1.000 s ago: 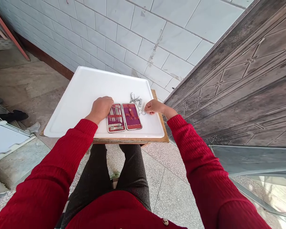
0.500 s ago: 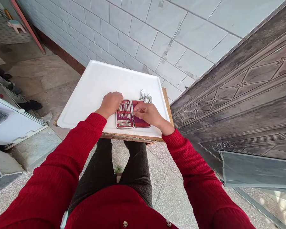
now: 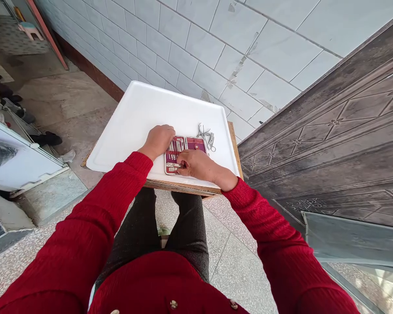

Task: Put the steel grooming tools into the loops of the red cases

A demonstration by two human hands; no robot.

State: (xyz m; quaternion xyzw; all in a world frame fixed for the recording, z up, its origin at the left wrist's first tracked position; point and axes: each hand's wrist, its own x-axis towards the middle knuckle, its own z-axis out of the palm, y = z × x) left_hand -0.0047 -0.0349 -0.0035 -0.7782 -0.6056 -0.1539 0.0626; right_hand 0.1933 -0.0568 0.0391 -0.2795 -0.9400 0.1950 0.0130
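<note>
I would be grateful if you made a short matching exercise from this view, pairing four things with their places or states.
1. Left hand
2. Right hand
3. Case
4. Loose metal tools

A. Lying open, with a dark red lining
B. On the white tray, to the right of the case
C. At the case's upper left edge
D. Over the case, partly hiding it

Pairs: 1-C, 2-D, 3-A, 4-B

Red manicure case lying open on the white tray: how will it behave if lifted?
The case may fold at the seam between its halves. Its straight edges suggest fairly stiff panels. The half filled with metal tools is likely heavier, so it could tilt that way.
</note>
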